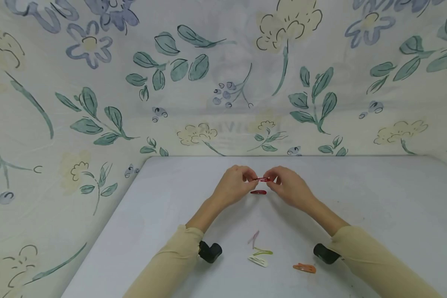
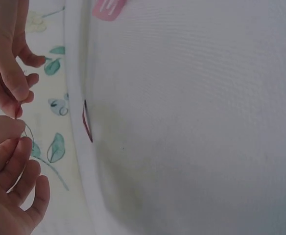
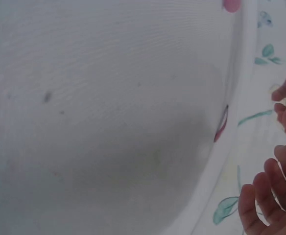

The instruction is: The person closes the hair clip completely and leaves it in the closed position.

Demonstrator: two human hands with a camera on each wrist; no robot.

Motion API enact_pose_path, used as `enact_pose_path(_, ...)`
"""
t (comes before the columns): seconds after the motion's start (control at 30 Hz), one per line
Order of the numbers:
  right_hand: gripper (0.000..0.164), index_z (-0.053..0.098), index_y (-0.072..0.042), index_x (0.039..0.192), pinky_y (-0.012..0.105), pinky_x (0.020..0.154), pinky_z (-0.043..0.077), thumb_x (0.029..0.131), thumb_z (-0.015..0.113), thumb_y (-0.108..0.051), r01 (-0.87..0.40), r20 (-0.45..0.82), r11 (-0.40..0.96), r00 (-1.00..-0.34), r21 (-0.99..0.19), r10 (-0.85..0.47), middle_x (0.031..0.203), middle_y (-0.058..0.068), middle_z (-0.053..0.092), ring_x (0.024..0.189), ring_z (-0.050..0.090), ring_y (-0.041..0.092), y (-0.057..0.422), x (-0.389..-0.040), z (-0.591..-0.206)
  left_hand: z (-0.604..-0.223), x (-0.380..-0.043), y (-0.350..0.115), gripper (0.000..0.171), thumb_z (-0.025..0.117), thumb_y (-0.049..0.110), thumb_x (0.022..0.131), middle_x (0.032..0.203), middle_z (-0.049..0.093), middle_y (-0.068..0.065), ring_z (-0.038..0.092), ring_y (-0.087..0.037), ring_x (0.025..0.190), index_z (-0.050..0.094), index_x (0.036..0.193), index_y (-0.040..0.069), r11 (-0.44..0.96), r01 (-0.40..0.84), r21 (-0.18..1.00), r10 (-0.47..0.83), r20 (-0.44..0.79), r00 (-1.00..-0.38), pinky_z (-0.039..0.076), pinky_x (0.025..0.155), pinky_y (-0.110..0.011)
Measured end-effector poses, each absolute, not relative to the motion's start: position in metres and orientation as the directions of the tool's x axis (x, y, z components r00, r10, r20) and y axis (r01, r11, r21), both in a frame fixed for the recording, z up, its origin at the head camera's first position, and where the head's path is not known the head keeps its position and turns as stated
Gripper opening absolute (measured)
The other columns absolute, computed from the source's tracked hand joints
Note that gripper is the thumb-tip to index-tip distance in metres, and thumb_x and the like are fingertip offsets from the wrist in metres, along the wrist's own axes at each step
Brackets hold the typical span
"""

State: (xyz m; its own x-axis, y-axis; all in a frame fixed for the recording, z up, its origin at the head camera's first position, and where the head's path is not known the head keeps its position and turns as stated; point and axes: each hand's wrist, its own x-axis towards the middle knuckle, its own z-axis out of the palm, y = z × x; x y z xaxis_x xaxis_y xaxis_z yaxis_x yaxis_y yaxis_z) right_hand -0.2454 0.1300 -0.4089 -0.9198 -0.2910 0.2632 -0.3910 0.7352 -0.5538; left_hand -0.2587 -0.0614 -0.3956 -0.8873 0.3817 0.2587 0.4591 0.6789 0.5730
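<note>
In the head view, a red snap hair clip (image 1: 262, 179) is held up between both hands, above the far part of the white table. My left hand (image 1: 234, 185) pinches its left end with thumb and fingertips. The opposite end is pinched by my right hand (image 1: 289, 187). A second, darker red hair clip (image 1: 258, 192) lies on the table just below them; it also shows near the table's edge in the left wrist view (image 2: 87, 121). Most of the held clip is covered by fingertips in both wrist views.
Nearer on the table (image 1: 164, 231) lie a pink hair clip (image 1: 254, 239), a yellow-green one (image 1: 263, 251), a white one (image 1: 258, 261) and, farther right, an orange one (image 1: 304, 268). A flowered cloth (image 1: 238, 124) hangs behind the table's far edge.
</note>
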Motion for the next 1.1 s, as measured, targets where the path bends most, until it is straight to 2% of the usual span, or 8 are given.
enact_pose_path(0.27,0.018,0.068,-0.003,0.108,0.033,0.073,0.051,0.09,0.068,-0.006,-0.359,0.172,0.757,-0.932,-0.546,-0.318,0.097,0.008,0.064,0.083,0.056,0.022,0.129,-0.249,-0.413,-0.408,-0.266,-0.061,0.007,0.07,0.014,0.087,0.086,0.069,0.0,0.055,-0.017,0.088,0.072,0.092,0.01,0.704,0.447,0.552,0.42,0.184,-0.889,0.045,0.074,-0.029)
enact_pose_path(0.4,0.018,0.068,-0.003,0.107,0.037,0.079,0.052,0.09,0.067,-0.006,-0.343,0.126,0.769,-0.936,-0.54,-0.329,0.1,0.008,0.064,0.089,0.057,0.023,0.13,-0.252,-0.417,-0.414,-0.27,-0.059,0.006,0.072,0.015,0.086,0.088,0.068,-0.003,0.055,-0.017,0.087,0.072,0.089,0.01,0.738,0.462,0.493,0.442,0.165,-0.882,0.045,0.073,-0.029)
enact_pose_path(0.57,0.016,0.07,-0.006,0.104,0.042,0.088,0.051,0.089,0.068,-0.005,-0.343,0.094,0.799,-0.935,-0.494,-0.343,0.101,0.008,0.063,0.097,0.058,0.025,0.128,-0.254,-0.424,-0.419,-0.269,-0.057,0.005,0.073,0.016,0.086,0.095,0.068,-0.003,0.055,-0.018,0.092,0.073,0.089,0.012,0.787,0.462,0.409,0.451,0.13,-0.883,0.047,0.079,-0.032)
enact_pose_path(0.8,0.015,0.071,-0.007,0.101,0.043,0.088,0.052,0.086,0.071,-0.004,-0.381,0.114,0.82,-0.922,-0.427,-0.37,0.098,0.007,0.063,0.095,0.059,0.025,0.122,-0.253,-0.429,-0.422,-0.266,-0.057,0.005,0.074,0.016,0.086,0.093,0.066,-0.001,0.054,-0.019,0.092,0.074,0.089,0.012,0.811,0.436,0.389,0.432,0.103,-0.896,0.048,0.081,-0.035)
enact_pose_path(1.1,0.014,0.072,-0.009,0.1,0.043,0.083,0.052,0.085,0.073,-0.009,-0.373,0.087,0.856,-0.926,-0.359,-0.367,0.094,0.003,0.064,0.094,0.059,0.023,0.117,-0.253,-0.429,-0.425,-0.266,-0.06,0.005,0.074,0.017,0.085,0.088,0.064,0.001,0.057,-0.019,0.092,0.075,0.088,0.013,0.829,0.47,0.302,0.459,0.113,-0.881,0.05,0.08,-0.039)
